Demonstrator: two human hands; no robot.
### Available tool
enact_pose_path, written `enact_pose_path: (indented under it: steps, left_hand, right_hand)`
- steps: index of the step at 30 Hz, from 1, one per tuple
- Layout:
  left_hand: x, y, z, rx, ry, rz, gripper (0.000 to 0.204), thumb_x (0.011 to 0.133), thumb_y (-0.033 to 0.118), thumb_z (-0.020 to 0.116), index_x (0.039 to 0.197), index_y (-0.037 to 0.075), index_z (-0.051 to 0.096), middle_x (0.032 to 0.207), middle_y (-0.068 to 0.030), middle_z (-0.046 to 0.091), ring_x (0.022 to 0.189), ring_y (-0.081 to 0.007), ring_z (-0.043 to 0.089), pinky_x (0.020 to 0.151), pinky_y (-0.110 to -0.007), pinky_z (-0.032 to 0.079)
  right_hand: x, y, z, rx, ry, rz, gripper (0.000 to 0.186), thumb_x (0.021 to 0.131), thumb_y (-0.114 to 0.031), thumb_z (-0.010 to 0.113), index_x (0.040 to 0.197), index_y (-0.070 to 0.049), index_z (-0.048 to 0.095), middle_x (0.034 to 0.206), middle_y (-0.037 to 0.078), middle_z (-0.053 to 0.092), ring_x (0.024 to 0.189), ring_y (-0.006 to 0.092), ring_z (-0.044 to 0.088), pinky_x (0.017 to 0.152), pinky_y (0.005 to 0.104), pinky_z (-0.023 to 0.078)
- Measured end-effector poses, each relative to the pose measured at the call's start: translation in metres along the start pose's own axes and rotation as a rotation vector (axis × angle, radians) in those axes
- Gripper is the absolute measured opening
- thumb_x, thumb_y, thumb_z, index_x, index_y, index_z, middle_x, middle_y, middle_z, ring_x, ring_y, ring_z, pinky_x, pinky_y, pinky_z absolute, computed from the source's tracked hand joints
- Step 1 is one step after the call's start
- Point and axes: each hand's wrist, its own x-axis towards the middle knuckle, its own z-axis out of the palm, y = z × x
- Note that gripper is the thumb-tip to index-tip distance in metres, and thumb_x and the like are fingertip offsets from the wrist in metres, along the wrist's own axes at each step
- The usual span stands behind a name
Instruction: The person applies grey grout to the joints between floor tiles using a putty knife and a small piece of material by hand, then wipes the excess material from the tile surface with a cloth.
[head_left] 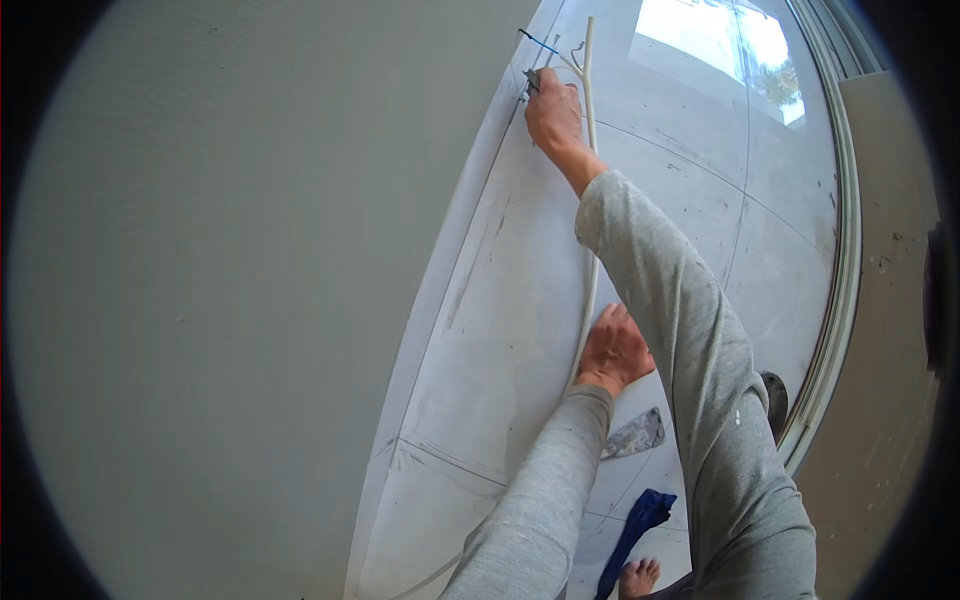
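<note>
A long thin white strip (592, 180) lies on the pale floor tiles (500, 330), running away from me close to the grey wall (220, 300). My left hand (614, 350) rests on its near part, fingers curled over it and pressing it down. My right hand (553, 112) is stretched far forward and grips a small dark grey tool (531, 80) at the foot of the wall, beside the strip's far end. A short blue wire (538, 41) and a thin bent wire stick out just beyond the tool.
A flat metal scraper (636, 434) lies on the tiles near my left forearm. A blue cloth (640, 522) and my bare foot (638, 577) are at the bottom. A curved door track (835, 300) borders the floor on the right, with a sunlit patch (720, 40) beyond.
</note>
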Motion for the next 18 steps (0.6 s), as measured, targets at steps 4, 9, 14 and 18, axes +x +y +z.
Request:
enact_pose_path:
  steps: [4,9,14,18]
  left_hand:
    - [0.003,0.009,-0.008,-0.057,-0.056,-0.037,0.024,0.068,0.030,0.080,0.070,0.008,0.072,0.084,-0.0109,0.066,0.091,-0.0251,0.060,0.089,-0.034,0.047]
    - [0.004,0.010,-0.016,-0.062,0.000,-0.024,0.025,0.068,0.030,0.080,0.070,0.007,0.071,0.084,-0.0101,0.066,0.091,-0.0244,0.061,0.088,-0.034,0.048]
    - [-0.001,0.000,-0.001,-0.068,-0.053,-0.046,0.028,0.068,0.033,0.081,0.071,0.006,0.073,0.083,-0.0108,0.068,0.092,-0.0243,0.061,0.090,-0.035,0.048]
    - [0.004,0.007,-0.004,-0.113,-0.086,0.001,0.030,0.068,0.034,0.080,0.071,0.005,0.073,0.082,-0.0115,0.068,0.092,-0.0244,0.062,0.091,-0.036,0.048]
  right_hand:
    - [0.013,0.024,0.008,0.013,-0.048,-0.034,0.030,0.093,-0.006,0.055,0.122,0.001,0.059,0.103,0.034,0.067,0.104,0.0516,0.062,0.092,0.0552,0.048]
    - [0.013,0.015,0.007,0.113,-0.054,-0.021,0.030,0.091,-0.002,0.055,0.120,0.006,0.053,0.103,0.033,0.068,0.102,0.0531,0.062,0.093,0.0555,0.048]
    - [-0.002,-0.002,0.006,0.066,-0.120,0.025,0.031,0.089,0.000,0.056,0.118,0.004,0.045,0.103,0.035,0.067,0.104,0.0538,0.062,0.093,0.0564,0.046]
    - [-0.024,0.006,-0.006,0.114,-0.212,0.058,0.029,0.090,0.000,0.057,0.116,0.004,0.046,0.098,0.034,0.068,0.101,0.0543,0.062,0.089,0.0576,0.047]
